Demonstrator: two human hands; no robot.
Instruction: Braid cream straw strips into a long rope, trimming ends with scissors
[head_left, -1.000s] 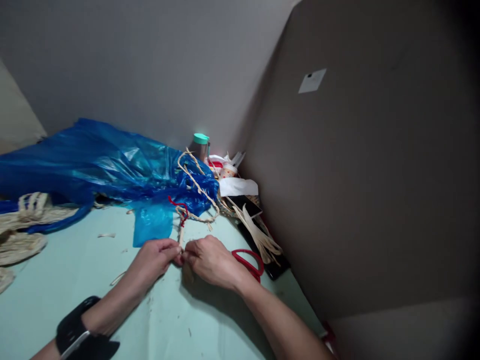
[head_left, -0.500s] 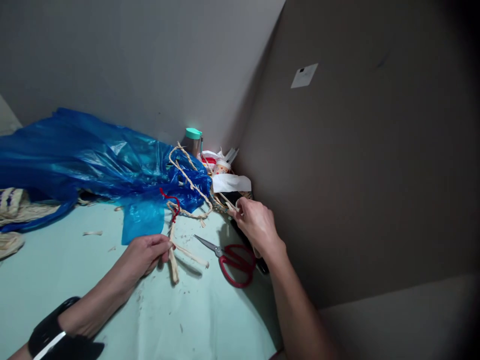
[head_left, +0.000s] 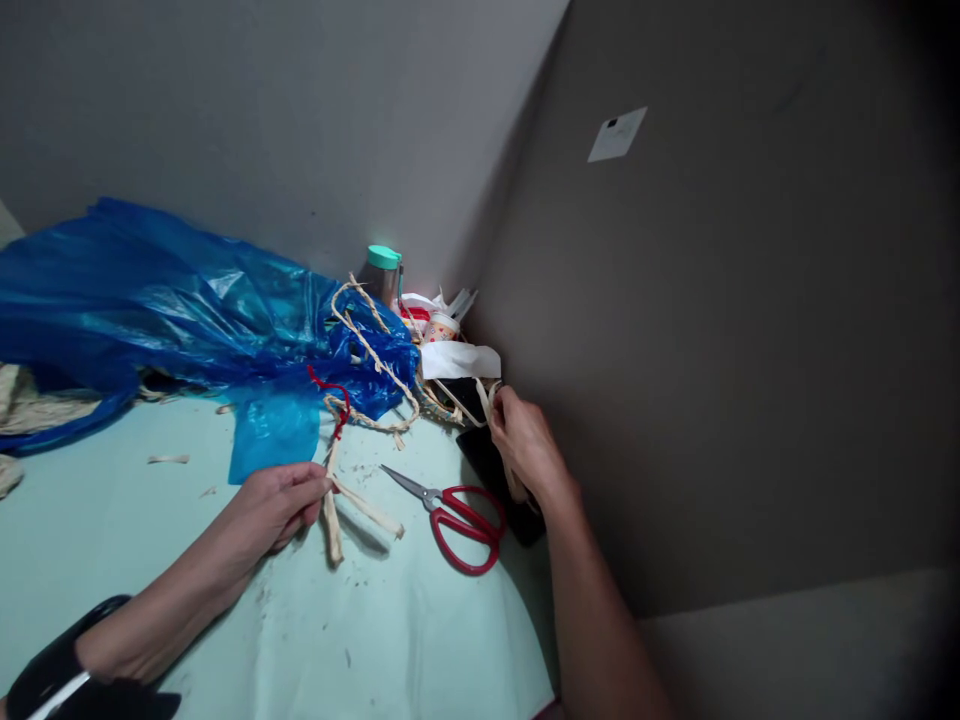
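Note:
My left hand [head_left: 289, 500] pinches a pale braided fibre cord [head_left: 333, 520] whose two loose strands splay toward me over the table. A red string [head_left: 343, 410] is tied around the cord farther up, and its braided length loops back over a blue plastic bag. On the right, my right hand [head_left: 529, 440] is closed on a pale fibre strip [head_left: 486, 398] that rises above the fingertips, with a lower part showing by the palm. Red-handled scissors [head_left: 450, 515] lie between my hands, blades slightly apart, pointing left.
A large blue plastic bag [head_left: 180, 300] spreads along the back wall. In the corner stand a bottle with a teal lid [head_left: 384, 257] and a patterned paper cup [head_left: 442, 327]. White paper [head_left: 460, 360] sits before them, and a flat black object [head_left: 487, 465] lies by the right wall.
My right hand has drawn back slightly to the right from the corner, and the strip now stands up in its fingers. My left hand keeps its pinch on the cord. The view has shifted a little.

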